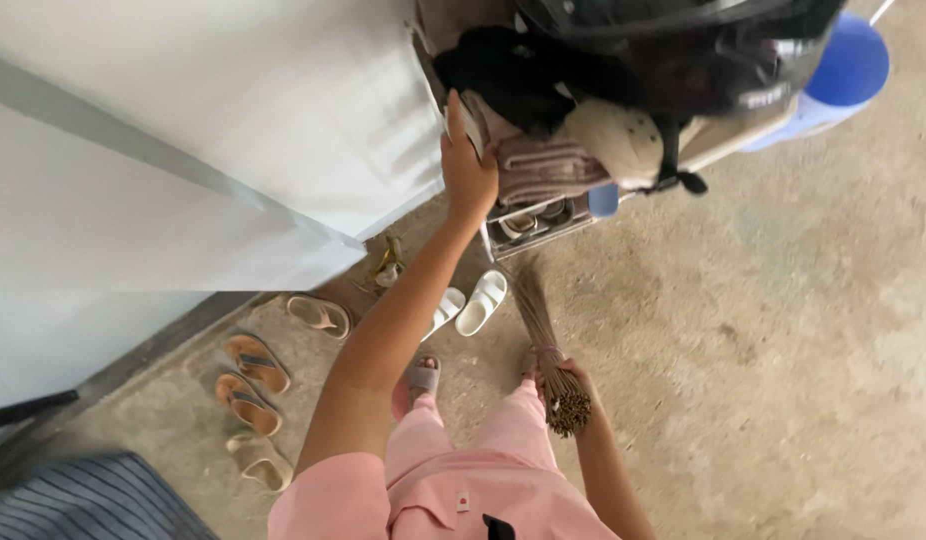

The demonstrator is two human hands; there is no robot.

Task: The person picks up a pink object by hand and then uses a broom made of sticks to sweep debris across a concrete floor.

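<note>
My left hand reaches up and grips the edge of a shoe rack by the white wall. Folded cloths and dark clothing lie on the rack, and a black helmet sits on top. My right hand hangs low by my leg, shut around the bound end of a stick broom, whose bristles point toward the rack's foot. I wear pink clothes.
White slippers lie at the rack's foot. Several tan sandals line the wall on the left. A blue bucket stands at the top right. Bare concrete floor stretches to the right. Striped cloth lies bottom left.
</note>
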